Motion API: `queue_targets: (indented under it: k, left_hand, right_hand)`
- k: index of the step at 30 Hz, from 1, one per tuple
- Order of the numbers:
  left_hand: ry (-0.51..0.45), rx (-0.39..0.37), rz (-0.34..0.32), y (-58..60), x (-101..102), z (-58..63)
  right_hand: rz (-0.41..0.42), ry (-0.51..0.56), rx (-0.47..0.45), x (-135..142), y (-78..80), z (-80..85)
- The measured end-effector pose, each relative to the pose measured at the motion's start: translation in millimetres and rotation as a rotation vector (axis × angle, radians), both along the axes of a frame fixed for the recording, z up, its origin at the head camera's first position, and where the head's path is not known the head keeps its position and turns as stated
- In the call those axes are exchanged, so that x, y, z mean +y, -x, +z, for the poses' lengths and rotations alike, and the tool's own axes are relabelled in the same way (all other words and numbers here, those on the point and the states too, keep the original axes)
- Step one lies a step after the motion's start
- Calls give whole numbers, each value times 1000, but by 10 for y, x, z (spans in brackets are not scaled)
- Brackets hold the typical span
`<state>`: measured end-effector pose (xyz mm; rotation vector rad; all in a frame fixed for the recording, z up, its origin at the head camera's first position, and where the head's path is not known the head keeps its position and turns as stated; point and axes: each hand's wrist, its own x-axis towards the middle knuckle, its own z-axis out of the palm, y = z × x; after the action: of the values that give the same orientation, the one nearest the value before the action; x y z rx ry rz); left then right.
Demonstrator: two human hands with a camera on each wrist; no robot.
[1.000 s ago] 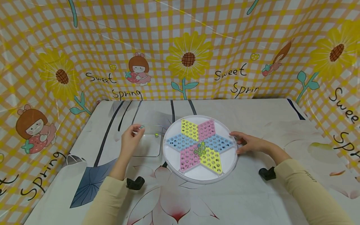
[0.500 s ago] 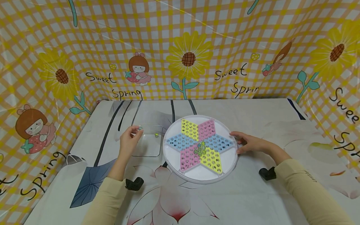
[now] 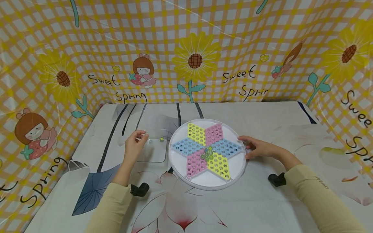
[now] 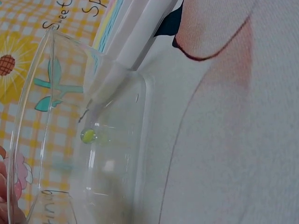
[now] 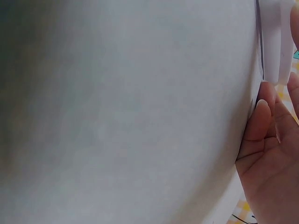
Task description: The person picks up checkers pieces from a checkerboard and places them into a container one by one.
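Centrally, on the white bench (image 3: 250, 207): one round white game board (image 3: 179, 163), moulded with a six-pointed star of perforated points, two pink, two yellow, two light blue. Upon it, one cluster of greenish and bluish glass marbles (image 3: 207, 156), bunched at the middle of the star, toward the near pink and near yellow points.

At the right rim of the board: right hand (image 3: 260, 149), spread wide, with forefinger and thumb well apart along the edge and touching it.

Just beside the board, to its left: one clear rectangular tray (image 3: 157, 153), with transparent walls. Inside, toward the far right corner, one yellow-green marble (image 3: 161, 139), visible also in the left wrist view. Nearer the left hand, one small pale round spot (image 3: 150, 141), too faint to identify.

At the far left part of the tray: left hand (image 3: 135, 144), with thumb and fingers bent and a narrow gap at the tips; contact with the tray wall, cannot tell.

Outward: black wrist devices (image 3: 140, 189), one per arm; beige sleeves (image 3: 112, 205); pink petal print (image 3: 181, 207) across the bench covering; yellow checked hanging cloth (image 3: 102, 38) behind and to both sides, with sunflowers, cartoon figures and "Sweet Spring" lettering.
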<state>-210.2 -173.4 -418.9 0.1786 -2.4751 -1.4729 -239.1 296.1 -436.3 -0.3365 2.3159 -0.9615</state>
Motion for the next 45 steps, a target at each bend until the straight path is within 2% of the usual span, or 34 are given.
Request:
queue_targets:
  k: [10,17,24,32,39,45]
  left_hand:
    - [-11,27,-14,-6,41,8]
    - [-25,40,-79,-12,170,78]
    - [-33,53,-114,-6,308,118]
    - [-40,65,-192,16,506,97]
    - [-44,60,-265,-25,762,80]
    - [6,42,-345,-46,949,8]
  right_hand:
    - [5,7,7,12,5,-22]
    - [0,-2,2,11,0,-11]
    - [7,5,6,-2,-3,-7]
    - [4,14,9,-5,-10,-6]
    - [3,14,14,-10,-12,-8]
    - [4,13,17,-8,-7,-15]
